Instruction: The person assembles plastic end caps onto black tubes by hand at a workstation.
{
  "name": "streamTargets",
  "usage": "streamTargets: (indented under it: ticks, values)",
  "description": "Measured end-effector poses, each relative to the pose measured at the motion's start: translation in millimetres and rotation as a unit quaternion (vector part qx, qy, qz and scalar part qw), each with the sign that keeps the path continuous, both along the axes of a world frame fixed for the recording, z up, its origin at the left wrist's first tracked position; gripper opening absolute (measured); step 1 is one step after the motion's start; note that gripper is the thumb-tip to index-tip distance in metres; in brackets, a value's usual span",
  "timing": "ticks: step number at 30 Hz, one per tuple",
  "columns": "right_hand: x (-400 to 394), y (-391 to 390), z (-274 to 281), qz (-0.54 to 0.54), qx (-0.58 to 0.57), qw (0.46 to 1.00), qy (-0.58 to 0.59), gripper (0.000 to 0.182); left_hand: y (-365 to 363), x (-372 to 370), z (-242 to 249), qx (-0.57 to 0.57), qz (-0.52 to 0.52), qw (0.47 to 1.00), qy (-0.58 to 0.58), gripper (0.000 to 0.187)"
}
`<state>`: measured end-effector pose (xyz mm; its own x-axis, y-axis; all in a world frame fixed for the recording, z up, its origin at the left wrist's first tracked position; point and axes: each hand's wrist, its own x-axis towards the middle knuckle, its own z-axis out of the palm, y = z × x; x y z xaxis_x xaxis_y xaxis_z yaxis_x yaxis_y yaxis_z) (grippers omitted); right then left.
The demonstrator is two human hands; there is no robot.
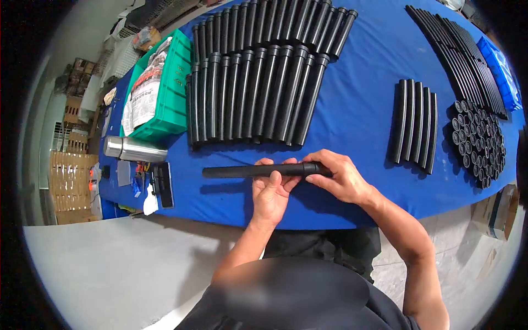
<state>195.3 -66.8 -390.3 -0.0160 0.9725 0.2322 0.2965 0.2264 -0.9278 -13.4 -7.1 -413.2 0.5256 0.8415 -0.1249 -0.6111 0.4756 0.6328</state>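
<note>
A black tube (pixel 231 171) with a wider collar at its right end lies level across both hands, just above the blue-covered table's near side. My left hand (pixel 270 192) is closed around its middle, the thumb resting on top. At the right end, my right hand (pixel 341 179) grips the black cap (pixel 316 169) between thumb and fingers; part of that end is hidden by the fingers. Beyond the hands, two rows of capped black tubes (pixel 258 99) lie side by side. Several plain black tubes (pixel 415 124) without caps lie to the right.
A cluster of round black caps (pixel 477 140) sits at the right, below more long tubes (pixel 462 60). A blue tray (pixel 503 71) stands behind them. Left are a green crate (pixel 175 91) holding newspaper, a steel flask (pixel 135 148) and a phone (pixel 163 185). The blue tablecloth (pixel 357 104) covers the table.
</note>
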Motion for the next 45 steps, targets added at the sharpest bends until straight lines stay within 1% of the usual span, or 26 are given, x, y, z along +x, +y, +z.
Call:
streamTargets:
  ticks: [1,3,9,15,22,24,27,28,30,31,34,36,37,40,43,45]
  values:
    - [-1.3,0.7,-1.6,-0.001,0.017,1.0,0.0,0.032,0.8,0.5,0.2,-0.001,0.004,1.0,-0.001,0.03]
    - [-3.1,-0.3,-0.8,-0.001,0.016,1.0,0.0,0.032,-1.4,0.1,-0.4,-0.009,0.011,1.0,-0.001,0.029]
    - [-4.5,-3.1,1.3,-0.002,0.025,0.999,-0.025,0.032,-4.6,3.2,1.1,0.013,0.022,0.999,0.021,0.03]
    - [-6.1,-2.9,-0.1,-0.012,0.038,0.998,-0.045,0.032,-6.5,7.1,5.9,-0.007,0.041,0.998,0.04,0.033]
    - [-7.9,-2.2,-2.5,-0.022,0.067,0.996,-0.053,0.032,-7.5,9.4,8.0,-0.015,0.054,0.997,0.057,0.031]
    - [-7.0,-1.6,-4.5,-0.017,0.051,0.998,-0.035,0.033,-7.6,9.3,10.0,-0.024,0.055,0.996,0.062,0.034]
    - [-5.0,-2.4,-1.1,-0.009,0.011,1.0,-0.017,0.036,-4.9,7.4,11.1,-0.019,0.041,0.998,0.052,0.032]
    - [-4.1,-3.5,0.5,-0.009,-0.006,1.0,-0.012,0.037,-5.1,8.4,8.5,-0.002,0.048,0.997,0.058,0.031]
    - [-3.5,-0.7,0.1,-0.013,0.026,1.0,0.005,0.037,-5.4,8.1,2.5,0.03,0.058,0.995,0.072,0.029]
    - [-2.5,0.0,0.0,-0.013,0.041,0.999,0.013,0.037,-7.9,9.7,1.2,0.074,0.05,0.992,0.094,0.031]
    - [6.1,-2.7,8.7,-0.007,-0.064,0.997,0.047,0.035,-4.7,5.6,6.7,0.061,0.009,0.997,0.054,0.038]
    - [10.2,-2.9,11.0,-0.002,-0.116,0.989,0.087,0.034,4.1,-11.0,12.9,0.021,0.011,0.999,0.04,0.042]
    - [11.4,-2.5,11.8,0.0,-0.142,0.984,0.109,0.033,9.8,-20.0,12.8,0.019,0.018,0.999,0.026,0.039]
    - [9.0,-3.1,19.6,0.041,-0.207,0.971,0.117,0.032,14.6,-37.9,-0.6,-0.002,0.021,1.0,-0.005,0.032]
    - [3.5,-4.2,1.6,-0.001,-0.05,0.998,0.031,0.031,9.1,-37.0,-5.4,-0.006,0.036,0.999,-0.013,0.029]
    - [4.9,-2.5,-0.9,-0.002,-0.022,1.0,0.005,0.031,6.8,-36.0,-5.7,0.013,0.047,0.999,-0.003,0.028]
